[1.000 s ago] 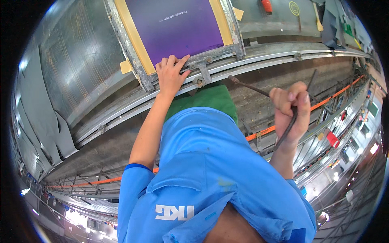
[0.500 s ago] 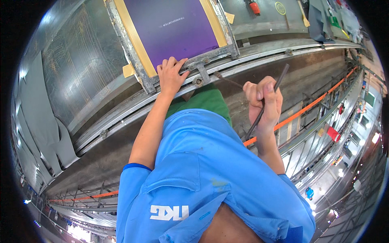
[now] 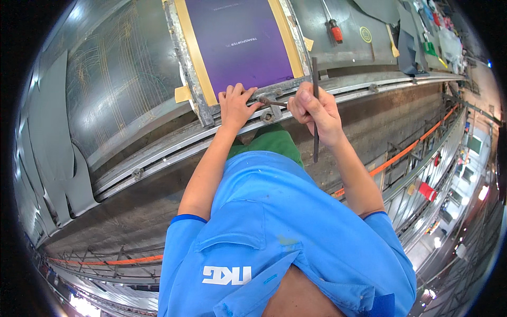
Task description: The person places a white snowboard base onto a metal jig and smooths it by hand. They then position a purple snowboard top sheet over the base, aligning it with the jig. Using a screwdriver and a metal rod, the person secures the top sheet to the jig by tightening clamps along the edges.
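A screen-printing frame (image 3: 201, 108) with a purple screen (image 3: 237, 53) lies across the table in front of me. My left hand (image 3: 236, 110) rests on the frame's near edge, fingers spread over the rim and holding nothing. Closed around a dark T-handle wrench (image 3: 316, 145) is my right hand (image 3: 319, 113); the crossbar stands up through the fist. The wrench's shaft points left, its tip close to my left thumb and over the metal bracket (image 3: 275, 110) at the frame's near edge. Whether the tip sits on a bolt there, I cannot tell.
Metal rails (image 3: 158, 161) run along the table's near edge. A red-handled screwdriver (image 3: 336, 33), a brush (image 3: 394, 47) and a roll of yellow tape (image 3: 365, 35) lie at the far right. Grey sheets (image 3: 45, 137) hang over the left side. An orange rail (image 3: 406, 153) runs behind me.
My right hand has moved left and up with the wrench, bringing its tip to the bracket by my left hand. The crossbar has turned upright. The left hand stays on the frame's edge.
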The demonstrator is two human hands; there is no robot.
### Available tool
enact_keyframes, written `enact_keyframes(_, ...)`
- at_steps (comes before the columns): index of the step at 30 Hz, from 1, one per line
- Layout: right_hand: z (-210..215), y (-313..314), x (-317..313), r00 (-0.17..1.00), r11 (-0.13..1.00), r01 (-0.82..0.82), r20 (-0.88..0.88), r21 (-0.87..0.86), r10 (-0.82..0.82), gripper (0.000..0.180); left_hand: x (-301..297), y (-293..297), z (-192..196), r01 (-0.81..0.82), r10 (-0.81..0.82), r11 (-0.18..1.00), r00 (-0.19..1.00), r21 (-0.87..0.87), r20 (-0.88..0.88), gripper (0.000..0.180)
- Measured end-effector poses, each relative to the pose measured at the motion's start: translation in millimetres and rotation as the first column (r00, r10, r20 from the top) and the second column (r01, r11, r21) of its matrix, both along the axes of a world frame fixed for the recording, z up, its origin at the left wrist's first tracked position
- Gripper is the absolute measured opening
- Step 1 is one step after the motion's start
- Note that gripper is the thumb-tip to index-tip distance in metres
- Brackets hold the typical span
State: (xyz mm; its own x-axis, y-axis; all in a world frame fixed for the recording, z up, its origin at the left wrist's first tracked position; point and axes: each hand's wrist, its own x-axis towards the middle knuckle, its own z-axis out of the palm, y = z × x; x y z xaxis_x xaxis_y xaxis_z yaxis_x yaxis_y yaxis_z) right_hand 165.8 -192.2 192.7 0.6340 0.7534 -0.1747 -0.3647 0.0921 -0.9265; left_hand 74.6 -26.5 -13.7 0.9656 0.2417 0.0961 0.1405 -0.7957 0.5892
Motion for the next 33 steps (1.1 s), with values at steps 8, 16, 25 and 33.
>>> enact_keyframes(8,23,44,51,0.809,0.784,-0.544,0.064,-0.298,0.585,0.032,8,-1,5,0.021,-0.018,1.0,0.986,0.015,-0.164,0.046)
enact_keyframes(16,16,51,0,0.648,0.656,0.754,0.158,0.005,-0.745,0.062,4,-2,0,0.0,0.0,1.0,1.0,0.013,0.022,0.049)
enact_keyframes(25,78,1,51,0.101,0.735,0.089,0.74,-0.672,0.665,0.029,4,1,7,0.019,-0.021,0.999,0.998,-0.032,-0.051,0.051)
enact_keyframes(33,104,6,58,-0.241,0.609,0.064,0.58,-0.79,0.778,0.035,7,-1,9,0.028,-0.032,0.998,0.997,-0.061,-0.071,0.054)
